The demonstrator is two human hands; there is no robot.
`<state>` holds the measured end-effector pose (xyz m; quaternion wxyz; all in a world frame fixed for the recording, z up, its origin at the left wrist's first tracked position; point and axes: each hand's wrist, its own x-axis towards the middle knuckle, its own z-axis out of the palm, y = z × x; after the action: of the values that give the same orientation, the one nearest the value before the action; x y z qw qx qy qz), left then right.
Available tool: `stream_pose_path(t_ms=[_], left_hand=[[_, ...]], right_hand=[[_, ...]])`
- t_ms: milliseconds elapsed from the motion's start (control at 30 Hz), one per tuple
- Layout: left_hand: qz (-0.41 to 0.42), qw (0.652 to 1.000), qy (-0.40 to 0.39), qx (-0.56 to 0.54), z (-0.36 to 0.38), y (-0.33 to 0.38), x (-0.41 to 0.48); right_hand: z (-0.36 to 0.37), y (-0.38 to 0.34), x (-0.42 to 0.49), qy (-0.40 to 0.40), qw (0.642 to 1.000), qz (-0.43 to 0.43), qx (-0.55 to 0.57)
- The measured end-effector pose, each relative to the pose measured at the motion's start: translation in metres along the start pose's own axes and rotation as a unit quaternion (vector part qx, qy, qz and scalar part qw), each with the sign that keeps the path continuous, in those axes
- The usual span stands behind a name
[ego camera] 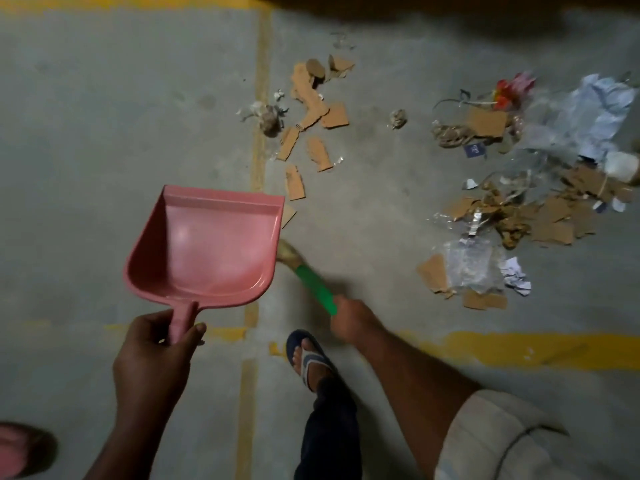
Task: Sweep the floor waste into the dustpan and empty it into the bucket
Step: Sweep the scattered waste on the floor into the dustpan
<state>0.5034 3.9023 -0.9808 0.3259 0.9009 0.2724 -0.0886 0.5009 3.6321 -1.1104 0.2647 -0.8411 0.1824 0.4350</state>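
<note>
My left hand (157, 344) grips the handle of a pink dustpan (207, 244), held above the concrete floor with its pan showing nothing inside. My right hand (349, 315), blurred, grips the green handle of a broom (315, 287); the broom's pale head runs behind the dustpan's right edge and is mostly hidden. Torn cardboard scraps and paper bits (311, 112) lie scattered beyond the dustpan. A larger heap of cardboard, clear plastic, string and paper (530, 188) lies at the right.
My foot in a blue sandal (310, 358) stands between my arms. Yellow painted lines (519, 348) cross the grey floor. A pink rounded object (17, 452), possibly the bucket's rim, shows at the bottom left corner. A red flower-like item (505, 93) lies in the right heap.
</note>
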Motion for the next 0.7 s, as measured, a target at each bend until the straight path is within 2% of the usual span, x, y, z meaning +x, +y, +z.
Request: stream_pose_path(t_ms=[300,500,600,700], left_hand=[[0.038,0.999,-0.02,-0.01,-0.012,0.016,0.067],[0.035,0.999,-0.015,-0.037,-0.032,0.03,0.084],[0.031,0.998,-0.007,-0.051,-0.042,0.04,0.087],[0.024,0.998,-0.005,-0.062,-0.046,0.053,0.093]], right_hand=[[-0.019,-0.009,0.048,0.102,0.983,0.087,0.126],[-0.055,-0.013,0.037,0.189,0.918,0.172,0.303],[-0.054,-0.014,0.036,0.224,0.913,0.166,0.299],[-0.054,-0.037,0.022,0.247,0.914,0.122,0.297]])
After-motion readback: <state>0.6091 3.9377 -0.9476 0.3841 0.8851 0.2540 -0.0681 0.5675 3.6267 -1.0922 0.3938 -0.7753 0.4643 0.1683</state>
